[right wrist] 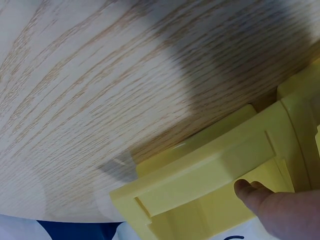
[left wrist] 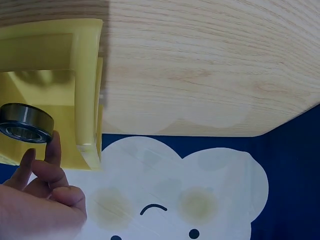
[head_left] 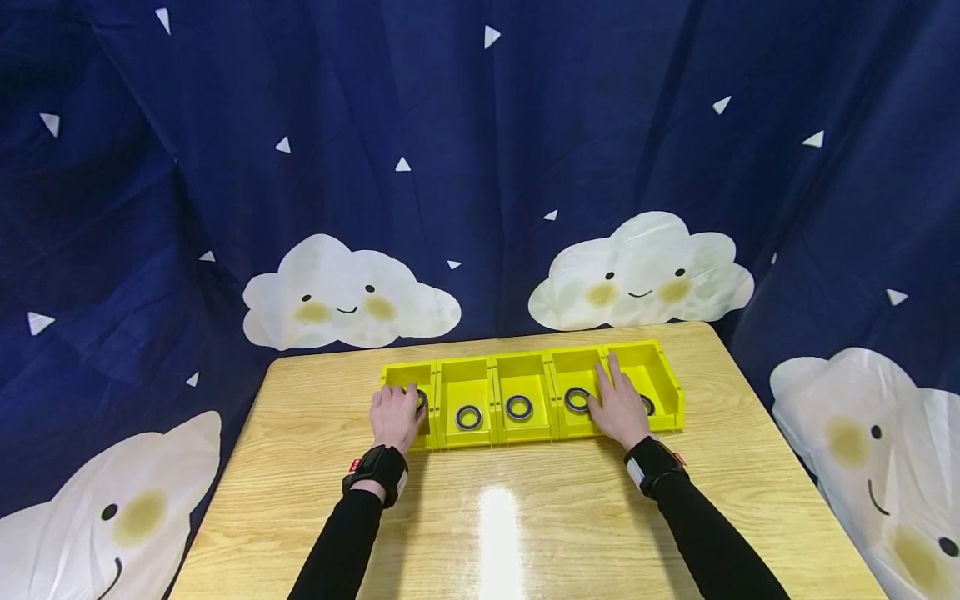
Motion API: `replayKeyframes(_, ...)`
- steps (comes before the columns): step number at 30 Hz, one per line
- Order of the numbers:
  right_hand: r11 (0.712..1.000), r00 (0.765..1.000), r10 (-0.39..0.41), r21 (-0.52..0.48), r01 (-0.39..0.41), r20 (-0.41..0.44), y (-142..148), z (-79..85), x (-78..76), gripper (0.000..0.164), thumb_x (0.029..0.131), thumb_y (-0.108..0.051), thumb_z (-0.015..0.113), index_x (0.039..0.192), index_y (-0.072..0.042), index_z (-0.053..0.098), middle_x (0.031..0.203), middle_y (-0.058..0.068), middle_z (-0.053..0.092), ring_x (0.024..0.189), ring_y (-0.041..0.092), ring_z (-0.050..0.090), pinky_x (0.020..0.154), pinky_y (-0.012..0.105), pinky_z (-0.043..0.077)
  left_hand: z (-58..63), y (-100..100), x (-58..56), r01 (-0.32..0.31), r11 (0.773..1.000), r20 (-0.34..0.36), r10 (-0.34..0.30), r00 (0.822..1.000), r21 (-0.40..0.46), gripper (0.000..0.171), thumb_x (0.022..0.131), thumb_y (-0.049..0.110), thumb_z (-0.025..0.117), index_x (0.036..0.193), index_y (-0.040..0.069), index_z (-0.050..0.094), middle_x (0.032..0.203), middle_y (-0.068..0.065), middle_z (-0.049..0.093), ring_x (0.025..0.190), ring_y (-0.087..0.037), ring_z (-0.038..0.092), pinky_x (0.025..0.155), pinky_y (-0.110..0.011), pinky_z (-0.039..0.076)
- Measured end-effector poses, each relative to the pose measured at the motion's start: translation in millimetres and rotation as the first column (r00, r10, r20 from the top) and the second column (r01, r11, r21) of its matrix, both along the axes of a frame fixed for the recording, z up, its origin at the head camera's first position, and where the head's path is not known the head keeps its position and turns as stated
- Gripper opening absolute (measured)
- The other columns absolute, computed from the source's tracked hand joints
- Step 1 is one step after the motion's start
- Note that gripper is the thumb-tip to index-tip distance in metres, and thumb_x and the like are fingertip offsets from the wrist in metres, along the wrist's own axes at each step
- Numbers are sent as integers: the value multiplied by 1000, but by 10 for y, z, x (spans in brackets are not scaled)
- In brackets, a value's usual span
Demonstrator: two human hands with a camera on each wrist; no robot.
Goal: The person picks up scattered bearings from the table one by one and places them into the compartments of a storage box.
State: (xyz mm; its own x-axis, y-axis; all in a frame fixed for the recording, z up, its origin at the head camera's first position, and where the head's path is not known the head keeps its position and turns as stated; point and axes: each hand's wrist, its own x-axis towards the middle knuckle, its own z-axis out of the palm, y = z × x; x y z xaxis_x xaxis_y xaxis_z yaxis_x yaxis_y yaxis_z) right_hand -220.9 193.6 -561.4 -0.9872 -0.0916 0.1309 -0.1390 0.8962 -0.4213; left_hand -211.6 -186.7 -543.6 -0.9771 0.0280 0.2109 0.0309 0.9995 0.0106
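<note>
A ring-shaped ball bearing (left wrist: 27, 120) is at my left hand (head_left: 396, 414), in the leftmost yellow bin (head_left: 408, 373). In the left wrist view, the fingertips (left wrist: 53, 142) hold the bearing by its rim; part of the grip is out of frame. My right hand (head_left: 621, 410) reaches over the divider between the two rightmost bins with its fingers extended. Its thumb lies close to the bearing (head_left: 577, 400) in the fourth bin; whether they touch is unclear. A bearing (head_left: 647, 406) in the rightmost bin (head_left: 651, 367) is partly hidden by that hand.
Two middle bins each hold a bearing, one ring (head_left: 468, 417) left of another ring (head_left: 519, 407). The bins stand in one row on a light wooden table (head_left: 322, 467). Behind hangs a dark blue curtain (head_left: 480, 183) with clouds.
</note>
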Motion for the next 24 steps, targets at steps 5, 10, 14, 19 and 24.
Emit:
replayKeyframes(5, 1000, 1000, 0, 1, 0, 20, 2, -1, 0, 65, 97, -16, 57, 153, 8, 32, 165, 31, 12, 137, 57, 37, 109, 68, 38, -11, 26, -34, -12, 999, 81, 16, 997, -39, 39, 85, 34, 80, 109, 6, 67, 99, -17, 71, 97, -36, 59, 82, -42, 43)
replayKeyframes(10, 1000, 1000, 1, 6, -1, 19, 7, 4, 3, 65, 98, -15, 57, 153, 8, 32, 165, 31, 11, 138, 57, 37, 109, 68, 39, -57, 20, -31, -10, 998, 116, 17, 993, -55, 38, 84, 33, 81, 108, 7, 68, 98, -16, 72, 97, -36, 59, 84, -43, 41)
replayKeyframes(14, 1000, 1000, 6, 7, -6, 18, 9, -3, 5, 65, 98, -15, 57, 153, 8, 32, 165, 32, 11, 138, 57, 36, 109, 67, 39, -119, 21, -3, -14, 998, 119, 20, 993, -54, 37, 82, 33, 82, 105, 7, 68, 94, -15, 72, 96, -36, 58, 83, -43, 41)
replayKeyframes(19, 1000, 1000, 6, 4, -6, 27, 9, -1, -1, 66, 98, -16, 57, 153, 8, 31, 165, 31, 11, 138, 57, 36, 110, 67, 38, -180, 30, 34, -22, 998, 121, 28, 992, -52, 38, 81, 34, 83, 103, 7, 69, 93, -14, 72, 96, -35, 58, 84, -43, 41)
replayKeyframes(24, 1000, 999, 5, 13, -5, 34, 12, -8, -6, 65, 98, -16, 56, 153, 7, 31, 165, 31, 11, 138, 57, 36, 110, 68, 38, -217, 43, 34, -33, 998, 100, 38, 994, -48, 38, 79, 33, 84, 100, 7, 68, 91, -14, 71, 95, -35, 57, 84, -42, 39)
